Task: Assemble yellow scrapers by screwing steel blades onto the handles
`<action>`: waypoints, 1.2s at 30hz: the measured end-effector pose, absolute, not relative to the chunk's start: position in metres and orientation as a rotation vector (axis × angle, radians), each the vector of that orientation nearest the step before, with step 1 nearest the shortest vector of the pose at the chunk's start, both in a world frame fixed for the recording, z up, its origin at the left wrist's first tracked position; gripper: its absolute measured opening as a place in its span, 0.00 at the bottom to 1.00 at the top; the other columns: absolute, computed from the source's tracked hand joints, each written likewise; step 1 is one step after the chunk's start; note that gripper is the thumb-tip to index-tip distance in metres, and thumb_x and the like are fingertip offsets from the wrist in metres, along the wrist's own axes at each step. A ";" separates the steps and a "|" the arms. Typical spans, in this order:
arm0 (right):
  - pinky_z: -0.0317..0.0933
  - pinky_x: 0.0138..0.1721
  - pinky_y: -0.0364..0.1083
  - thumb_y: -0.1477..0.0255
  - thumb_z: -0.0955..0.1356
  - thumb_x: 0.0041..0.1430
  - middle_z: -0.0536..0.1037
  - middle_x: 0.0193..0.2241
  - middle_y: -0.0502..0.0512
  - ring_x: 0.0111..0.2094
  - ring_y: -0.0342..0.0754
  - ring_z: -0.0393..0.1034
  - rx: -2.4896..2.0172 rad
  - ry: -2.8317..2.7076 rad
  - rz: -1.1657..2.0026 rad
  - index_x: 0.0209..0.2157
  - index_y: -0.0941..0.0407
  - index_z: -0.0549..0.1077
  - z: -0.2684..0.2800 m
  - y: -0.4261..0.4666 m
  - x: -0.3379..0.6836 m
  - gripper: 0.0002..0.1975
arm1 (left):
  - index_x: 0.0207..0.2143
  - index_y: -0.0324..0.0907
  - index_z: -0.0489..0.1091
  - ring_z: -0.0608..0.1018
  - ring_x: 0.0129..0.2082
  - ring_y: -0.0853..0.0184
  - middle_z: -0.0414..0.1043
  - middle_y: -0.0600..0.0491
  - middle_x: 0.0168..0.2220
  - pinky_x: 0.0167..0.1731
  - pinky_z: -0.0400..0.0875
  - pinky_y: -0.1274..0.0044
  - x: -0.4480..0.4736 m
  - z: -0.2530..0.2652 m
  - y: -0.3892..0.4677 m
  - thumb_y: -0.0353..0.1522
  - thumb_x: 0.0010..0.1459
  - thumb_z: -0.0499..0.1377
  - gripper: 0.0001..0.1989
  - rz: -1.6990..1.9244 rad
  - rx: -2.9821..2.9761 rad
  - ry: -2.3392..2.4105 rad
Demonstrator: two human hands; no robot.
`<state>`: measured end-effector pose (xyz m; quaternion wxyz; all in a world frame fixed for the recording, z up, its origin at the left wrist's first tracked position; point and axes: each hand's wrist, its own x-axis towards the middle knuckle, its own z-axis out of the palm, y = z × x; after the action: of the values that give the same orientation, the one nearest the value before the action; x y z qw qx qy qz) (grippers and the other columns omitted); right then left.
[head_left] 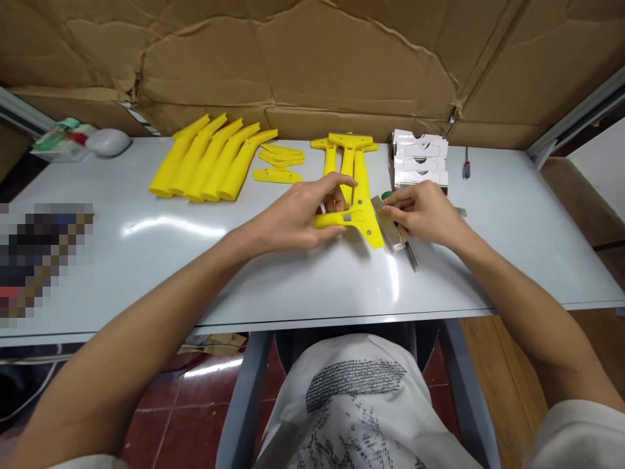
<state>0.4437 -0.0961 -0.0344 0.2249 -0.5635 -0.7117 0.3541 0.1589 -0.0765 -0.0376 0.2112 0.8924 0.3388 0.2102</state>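
Observation:
My left hand (312,212) is closed around the handle of a yellow scraper (364,225), its wide head turned to the right with two screws showing. Pinched in my right hand (424,212) is a flat metal blade (389,225), close beside the scraper's head. A screwdriver also passes through my right hand: its green end (387,195) peeks out above the fingers, and its metal shaft (413,256) sticks out below. Just behind the held scraper lie several yellow scrapers (349,142), partly covered by it and my left hand.
Several yellow handles (205,163) lie in a row at the back left, with small yellow plates (277,175) next to them. White printed blade packs (420,156) and a small screwdriver (467,166) are at the back right. A cardboard wall (293,58) closes off the table's rear.

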 end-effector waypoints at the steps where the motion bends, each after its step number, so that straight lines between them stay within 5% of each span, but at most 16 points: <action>1: 0.64 0.36 0.51 0.69 0.72 0.70 0.77 0.18 0.51 0.22 0.46 0.70 -1.543 -2.010 0.939 0.30 0.54 0.83 -0.034 -0.097 0.443 0.12 | 0.70 0.41 0.70 0.83 0.41 0.62 0.83 0.50 0.45 0.46 0.79 0.72 0.158 -0.037 -0.076 0.39 0.64 0.66 0.34 0.595 2.463 0.940; 10: 0.56 0.39 0.52 0.68 0.69 0.73 0.75 0.22 0.53 0.25 0.46 0.60 -1.579 -2.133 0.313 0.28 0.54 0.78 -0.032 -0.097 0.447 0.17 | 0.62 0.45 0.85 0.83 0.41 0.62 0.86 0.48 0.45 0.46 0.79 0.71 0.157 -0.026 -0.078 0.44 0.70 0.61 0.24 0.574 2.429 0.925; 14: 0.52 0.37 0.51 0.63 0.70 0.74 0.80 0.27 0.57 0.29 0.51 0.67 -1.742 -2.186 0.188 0.44 0.54 0.85 -0.033 -0.097 0.451 0.12 | 0.55 0.44 0.86 0.83 0.38 0.64 0.86 0.50 0.43 0.39 0.78 0.75 0.159 -0.019 -0.081 0.45 0.69 0.62 0.22 0.497 2.294 0.921; 18: 0.47 0.35 0.49 0.55 0.71 0.73 0.80 0.28 0.58 0.32 0.55 0.68 -1.852 -2.295 0.117 0.60 0.53 0.82 -0.037 -0.100 0.451 0.22 | 0.35 0.43 0.80 0.77 0.26 0.67 0.76 0.54 0.27 0.27 0.72 0.77 0.159 -0.015 -0.082 0.42 0.69 0.62 0.14 0.406 2.122 0.874; 21: 0.47 0.33 0.50 0.59 0.71 0.72 0.81 0.32 0.61 0.36 0.59 0.71 -1.910 -2.384 0.199 0.67 0.55 0.77 -0.037 -0.100 0.449 0.27 | 0.28 0.44 0.75 0.75 0.24 0.67 0.72 0.55 0.24 0.26 0.70 0.76 0.159 -0.014 -0.082 0.40 0.70 0.61 0.17 0.384 2.136 0.854; 25: 0.55 0.33 0.50 0.69 0.72 0.65 0.79 0.30 0.56 0.35 0.56 0.71 -1.791 -2.271 0.444 0.65 0.55 0.78 -0.026 -0.099 0.454 0.27 | 0.48 0.47 0.87 0.85 0.38 0.62 0.86 0.50 0.44 0.40 0.79 0.73 0.160 -0.020 -0.084 0.42 0.70 0.63 0.15 0.445 2.326 0.834; 28: 0.57 0.31 0.50 0.67 0.73 0.65 0.75 0.26 0.51 0.27 0.49 0.66 -1.612 -1.937 0.658 0.60 0.51 0.77 -0.011 -0.100 0.458 0.22 | 0.61 0.49 0.86 0.87 0.53 0.54 0.86 0.47 0.57 0.55 0.80 0.66 0.164 -0.032 -0.088 0.40 0.71 0.65 0.20 0.417 2.498 0.824; 36: 0.70 0.30 0.51 0.51 0.79 0.67 0.79 0.35 0.51 0.31 0.51 0.79 -1.284 -1.574 0.705 0.64 0.43 0.66 -0.020 -0.113 0.440 0.32 | 0.70 0.49 0.77 0.86 0.57 0.50 0.86 0.48 0.60 0.50 0.75 0.68 0.174 -0.043 -0.095 0.38 0.69 0.73 0.29 0.132 2.614 0.986</action>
<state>0.4401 -0.1131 -0.0205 0.4756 -0.5253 -0.6439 0.2886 0.1745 -0.0953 -0.0431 0.1713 0.9208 0.3474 0.0463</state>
